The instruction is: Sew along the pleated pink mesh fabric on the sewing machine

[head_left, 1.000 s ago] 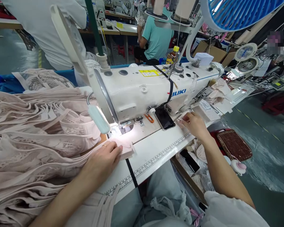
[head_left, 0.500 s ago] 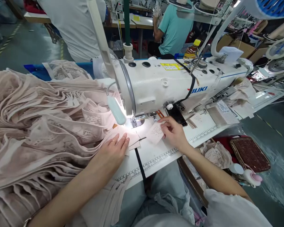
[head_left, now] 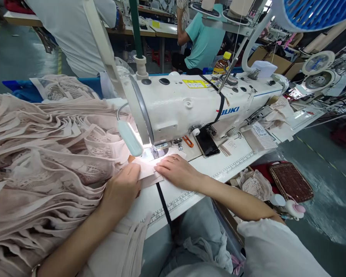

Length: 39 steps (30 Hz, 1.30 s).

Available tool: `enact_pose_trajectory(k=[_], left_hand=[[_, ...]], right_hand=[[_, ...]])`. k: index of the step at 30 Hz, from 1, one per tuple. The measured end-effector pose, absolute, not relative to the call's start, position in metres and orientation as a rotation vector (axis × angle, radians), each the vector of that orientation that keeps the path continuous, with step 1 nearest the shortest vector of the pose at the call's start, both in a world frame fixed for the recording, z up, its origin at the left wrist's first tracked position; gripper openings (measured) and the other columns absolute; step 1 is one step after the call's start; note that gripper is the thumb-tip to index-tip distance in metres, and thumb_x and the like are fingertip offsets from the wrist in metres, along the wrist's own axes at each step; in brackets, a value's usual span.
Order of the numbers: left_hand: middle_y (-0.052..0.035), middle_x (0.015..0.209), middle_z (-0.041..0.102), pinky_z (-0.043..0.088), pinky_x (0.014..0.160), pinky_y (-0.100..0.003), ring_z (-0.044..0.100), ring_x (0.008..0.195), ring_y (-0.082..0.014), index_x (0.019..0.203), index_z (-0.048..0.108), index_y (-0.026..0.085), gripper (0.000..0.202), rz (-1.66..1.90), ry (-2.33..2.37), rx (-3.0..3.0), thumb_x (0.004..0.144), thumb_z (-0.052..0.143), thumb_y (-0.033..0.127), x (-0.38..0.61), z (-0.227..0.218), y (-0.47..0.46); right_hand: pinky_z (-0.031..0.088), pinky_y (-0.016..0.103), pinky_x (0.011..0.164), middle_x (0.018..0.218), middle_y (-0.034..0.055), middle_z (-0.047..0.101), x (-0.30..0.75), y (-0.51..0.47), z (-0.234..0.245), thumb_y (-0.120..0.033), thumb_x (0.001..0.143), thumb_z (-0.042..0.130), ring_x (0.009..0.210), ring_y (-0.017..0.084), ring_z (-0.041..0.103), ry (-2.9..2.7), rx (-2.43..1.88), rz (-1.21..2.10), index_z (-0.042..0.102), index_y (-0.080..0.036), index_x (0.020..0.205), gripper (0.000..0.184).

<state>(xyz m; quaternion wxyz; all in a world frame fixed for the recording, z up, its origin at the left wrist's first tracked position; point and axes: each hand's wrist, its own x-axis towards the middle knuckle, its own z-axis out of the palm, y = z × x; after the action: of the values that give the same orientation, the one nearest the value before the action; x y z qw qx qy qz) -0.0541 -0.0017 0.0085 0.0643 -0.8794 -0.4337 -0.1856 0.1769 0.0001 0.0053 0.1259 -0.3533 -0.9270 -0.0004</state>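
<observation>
My left hand [head_left: 125, 186] is closed, thumb and fingers pinching the edge of a pale pink fabric piece [head_left: 145, 171] in front of the needle area. My right hand [head_left: 177, 169] lies over the right side of that piece, fingers stretched out and fingertips down on it. A pale slip [head_left: 178, 152] shows partly behind the right hand; the rest is hidden. Just beyond the fingertips is the presser foot [head_left: 155, 151] of the white sewing machine [head_left: 173, 104], lit by a small lamp [head_left: 129, 138].
A large heap of pink lace garments [head_left: 46, 161] fills the left side. A phone [head_left: 207, 142], an orange thread snipper [head_left: 188, 141] and a stack of printed labels [head_left: 261, 136] lie right of the needle. Two people sit beyond the machine.
My right hand has moved left from the slip onto the fabric piece. My left hand has gone from lying flat to pinching the fabric's edge. The view has shifted slightly.
</observation>
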Motion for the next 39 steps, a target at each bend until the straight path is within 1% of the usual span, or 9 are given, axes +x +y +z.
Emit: enact_pose_trajectory(k=[5,8,11,16,22,27,30,35,39], left_hand=[[-0.0085,0.081,0.059,0.04,0.064,-0.031,0.057,0.08,-0.0239,0.074,0.056,0.02,0.032,-0.604,-1.196,-2.484,0.091,0.036,0.001,-0.044,0.011,0.002],[-0.0042,0.068,0.054,0.035,0.058,-0.031,0.054,0.067,-0.0204,0.068,0.056,0.02,0.035,-0.575,-1.134,-2.5,0.092,0.039,0.001,-0.041,0.011,0.003],[-0.0046,0.072,0.061,0.039,0.059,-0.03,0.058,0.068,-0.0194,0.07,0.059,0.02,0.034,-0.577,-1.15,-2.568,0.093,0.04,0.003,-0.041,0.007,0.003],[-0.0123,0.111,0.074,0.054,0.085,-0.035,0.068,0.102,-0.0242,0.097,0.068,0.015,0.029,-0.739,-1.12,-2.649,0.097,0.04,0.01,-0.042,-0.003,0.002],[-0.0188,0.123,0.07,0.055,0.093,-0.042,0.067,0.115,-0.0305,0.116,0.066,0.011,0.037,-0.711,-1.023,-2.732,0.103,0.041,0.035,-0.048,-0.011,0.0],[-0.0186,0.13,0.066,0.051,0.096,-0.041,0.062,0.122,-0.0301,0.12,0.064,0.01,0.037,-0.602,-0.873,-2.77,0.097,0.036,0.009,-0.054,-0.007,0.0],[-0.0171,0.121,0.068,0.05,0.089,-0.04,0.061,0.115,-0.0303,0.113,0.066,0.011,0.039,-0.511,-0.812,-2.741,0.092,0.034,0.001,-0.051,0.005,-0.002],[-0.0073,0.076,0.06,0.043,0.067,-0.034,0.054,0.074,-0.0229,0.077,0.063,0.016,0.033,-0.467,-0.785,-2.681,0.09,0.038,-0.002,-0.045,0.015,-0.002],[-0.004,0.073,0.052,0.037,0.064,-0.033,0.046,0.068,-0.0204,0.074,0.057,0.018,0.032,-0.525,-0.782,-2.783,0.092,0.037,0.0,-0.055,0.012,0.0]], right_hand=[[0.039,0.035,0.086,0.084,0.0041,0.067,0.167,0.009,0.007,-0.017,0.103,0.043,0.087,0.019,0.055,-2.804,-0.926,-0.209,0.066,-0.017,0.089,0.027],[0.038,0.037,0.085,0.088,0.0059,0.067,0.169,0.007,0.011,-0.036,0.102,0.051,0.091,0.021,0.054,-2.83,-0.919,-0.2,0.065,-0.017,0.092,0.027],[0.038,0.039,0.084,0.096,0.0092,0.067,0.169,0.0,0.014,-0.049,0.097,0.059,0.097,0.025,0.054,-2.863,-0.971,-0.189,0.064,-0.014,0.099,0.035],[0.038,0.038,0.082,0.103,0.011,0.067,0.171,-0.009,0.007,-0.023,0.102,0.049,0.097,0.023,0.054,-2.781,-1.019,-0.216,0.064,-0.012,0.107,0.019],[0.037,0.034,0.086,0.095,0.0053,0.066,0.177,-0.014,-0.005,-0.01,0.101,0.045,0.093,0.019,0.052,-2.705,-0.794,-0.398,0.065,-0.016,0.093,0.022],[0.037,0.033,0.083,0.093,0.0052,0.064,0.178,-0.015,-0.007,-0.012,0.102,0.045,0.091,0.018,0.052,-2.695,-0.756,-0.387,0.064,-0.017,0.094,0.02],[0.038,0.032,0.082,0.092,0.0054,0.064,0.177,-0.017,-0.007,-0.013,0.102,0.044,0.09,0.018,0.051,-2.674,-0.752,-0.403,0.064,-0.017,0.092,0.023],[0.039,0.032,0.082,0.092,0.0055,0.064,0.177,-0.019,-0.007,-0.011,0.102,0.042,0.09,0.018,0.052,-2.691,-0.762,-0.396,0.064,-0.016,0.093,0.025],[0.04,0.031,0.085,0.091,0.0056,0.064,0.181,-0.017,-0.005,-0.011,0.103,0.04,0.091,0.017,0.053,-2.698,-0.762,-0.39,0.064,-0.016,0.091,0.027]])
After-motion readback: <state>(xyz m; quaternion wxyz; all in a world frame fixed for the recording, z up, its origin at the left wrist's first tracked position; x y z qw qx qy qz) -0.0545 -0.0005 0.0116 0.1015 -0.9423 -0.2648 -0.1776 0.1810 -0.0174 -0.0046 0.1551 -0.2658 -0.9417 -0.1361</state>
